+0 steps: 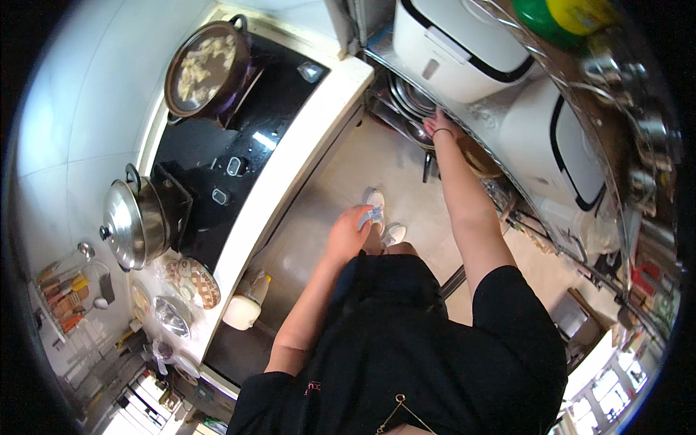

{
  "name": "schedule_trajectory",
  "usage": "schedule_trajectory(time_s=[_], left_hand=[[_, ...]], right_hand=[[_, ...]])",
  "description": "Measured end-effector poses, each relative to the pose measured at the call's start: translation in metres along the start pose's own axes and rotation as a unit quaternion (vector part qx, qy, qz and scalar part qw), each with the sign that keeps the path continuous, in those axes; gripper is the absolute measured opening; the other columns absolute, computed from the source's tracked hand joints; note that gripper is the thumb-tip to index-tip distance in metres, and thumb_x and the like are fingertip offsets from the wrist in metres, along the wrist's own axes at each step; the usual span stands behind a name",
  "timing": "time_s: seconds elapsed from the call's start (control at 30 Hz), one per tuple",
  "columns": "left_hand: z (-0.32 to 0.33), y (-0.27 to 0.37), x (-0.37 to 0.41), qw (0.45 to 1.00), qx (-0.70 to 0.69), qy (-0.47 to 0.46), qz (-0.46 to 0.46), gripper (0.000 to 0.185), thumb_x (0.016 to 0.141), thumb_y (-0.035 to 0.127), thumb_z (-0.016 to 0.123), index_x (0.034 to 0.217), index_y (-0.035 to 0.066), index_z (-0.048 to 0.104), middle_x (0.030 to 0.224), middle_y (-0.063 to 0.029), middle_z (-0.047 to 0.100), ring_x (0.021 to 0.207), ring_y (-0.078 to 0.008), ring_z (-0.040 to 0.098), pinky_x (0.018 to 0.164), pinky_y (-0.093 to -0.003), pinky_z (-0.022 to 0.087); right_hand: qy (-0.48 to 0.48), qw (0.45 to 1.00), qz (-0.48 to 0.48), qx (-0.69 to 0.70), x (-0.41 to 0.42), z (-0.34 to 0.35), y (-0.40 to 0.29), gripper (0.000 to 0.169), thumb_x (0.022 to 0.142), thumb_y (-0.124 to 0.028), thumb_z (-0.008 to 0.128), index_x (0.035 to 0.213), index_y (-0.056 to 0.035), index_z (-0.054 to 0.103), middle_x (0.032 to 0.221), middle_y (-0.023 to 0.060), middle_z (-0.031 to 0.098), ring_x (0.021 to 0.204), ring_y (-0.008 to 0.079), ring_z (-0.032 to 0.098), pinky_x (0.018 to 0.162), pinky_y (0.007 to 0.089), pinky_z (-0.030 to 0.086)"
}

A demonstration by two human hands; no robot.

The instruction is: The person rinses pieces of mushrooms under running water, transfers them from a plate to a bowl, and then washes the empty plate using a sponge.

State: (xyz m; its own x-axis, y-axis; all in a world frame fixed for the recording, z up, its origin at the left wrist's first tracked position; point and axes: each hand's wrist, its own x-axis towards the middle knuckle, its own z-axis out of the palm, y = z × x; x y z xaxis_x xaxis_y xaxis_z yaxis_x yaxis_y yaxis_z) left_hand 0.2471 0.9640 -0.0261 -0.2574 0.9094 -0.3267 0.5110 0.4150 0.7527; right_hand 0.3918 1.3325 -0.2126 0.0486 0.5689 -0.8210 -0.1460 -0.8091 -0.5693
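My right hand [437, 124] reaches to a lower shelf of the rack and is at the edge of a stack of metal bowls or basins [410, 100]; whether its fingers grip one cannot be told. Below that hand lies a pan with a black handle [427, 166]. My left hand [348, 231] hangs over the floor with its fingers curved, and no object shows in it. To the left, a brown pot [206, 68] of food pieces in liquid sits on a burner of the black glass gas cooktop [239, 147]. A lidded steel pot [133, 217] stands on the other burner.
White lidded containers [457, 49] fill the shelf above my right hand. The pale counter edge [283, 163] runs along my left. Beyond the steel pot are a metal bowl [172, 315] and a patterned mat [201, 283]. A white-filled jug [243, 310] stands beside the counter.
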Motion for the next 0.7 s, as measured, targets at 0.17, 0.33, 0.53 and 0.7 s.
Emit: schedule_trajectory(time_s=[0.17, 0.33, 0.53, 0.7], left_hand=[[-0.013, -0.02, -0.003, 0.997, 0.045, -0.036, -0.055, 0.033, 0.09, 0.022, 0.061, 0.123, 0.015, 0.061, 0.121, -0.0118, 0.064, 0.111, -0.0338, 0.06, 0.092, -0.0414, 0.049], [-0.017, -0.019, 0.007, 0.997, 0.024, -0.047, -0.055, 0.032, 0.091, 0.023, 0.06, 0.122, 0.014, 0.062, 0.119, -0.0121, 0.065, 0.11, -0.0339, 0.06, 0.091, -0.0416, 0.05], [-0.017, -0.008, 0.013, 0.997, 0.036, -0.048, -0.043, 0.031, 0.09, 0.024, 0.059, 0.118, 0.012, 0.063, 0.114, -0.0131, 0.065, 0.105, -0.0352, 0.061, 0.087, -0.0432, 0.05], [-0.004, -0.011, 0.019, 0.997, 0.033, -0.074, -0.002, 0.03, 0.089, 0.023, 0.06, 0.116, 0.012, 0.064, 0.112, -0.0138, 0.066, 0.103, -0.0354, 0.061, 0.086, -0.0446, 0.05]], right_hand=[[0.167, 0.983, -0.047, -0.054, 0.009, 0.04, 0.018, 0.052, 0.095, -0.049, 0.055, 0.102, 0.0024, 0.055, 0.088, 0.0159, 0.069, 0.063, 0.02, 0.065, 0.048, 0.0268, 0.05], [0.15, 0.988, -0.029, 0.003, 0.021, 0.036, 0.016, 0.038, 0.093, -0.04, 0.061, 0.102, -0.0032, 0.054, 0.09, 0.0124, 0.064, 0.068, 0.0194, 0.062, 0.048, 0.0275, 0.051], [0.118, 0.992, 0.015, -0.028, 0.051, 0.035, 0.027, 0.03, 0.09, -0.033, 0.067, 0.102, -0.0084, 0.055, 0.093, 0.0088, 0.06, 0.074, 0.0183, 0.061, 0.047, 0.0279, 0.052], [0.038, 0.999, 0.012, -0.036, 0.065, 0.011, 0.014, 0.035, 0.092, -0.035, 0.065, 0.113, -0.0081, 0.058, 0.103, 0.0083, 0.061, 0.082, 0.0204, 0.065, 0.054, 0.0285, 0.056]])
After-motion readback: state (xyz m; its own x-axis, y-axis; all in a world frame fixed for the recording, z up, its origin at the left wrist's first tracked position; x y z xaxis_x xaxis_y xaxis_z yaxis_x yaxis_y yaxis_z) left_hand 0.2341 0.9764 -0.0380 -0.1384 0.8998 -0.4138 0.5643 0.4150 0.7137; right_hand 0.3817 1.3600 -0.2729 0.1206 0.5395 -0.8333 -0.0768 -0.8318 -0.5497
